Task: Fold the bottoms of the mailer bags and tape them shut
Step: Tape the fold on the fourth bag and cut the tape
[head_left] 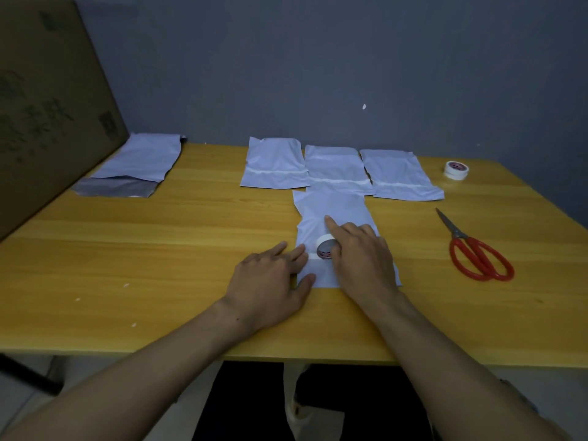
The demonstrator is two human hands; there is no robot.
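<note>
Mailer bags five, tape rolls two.

Red-handled steel scissors lie closed at the right of the yellow wood-grain tabletop, a large brown cardboard box with dark print stands at its far-left corner, and a plain grey wall backs both.

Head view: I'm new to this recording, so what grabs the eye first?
Both hands meet on a white mailer bag at the middle of the table: the left hand presses its edge, the right hand holds a tape roll. Red scissors lie to the right; three taped bags line the back.
</note>
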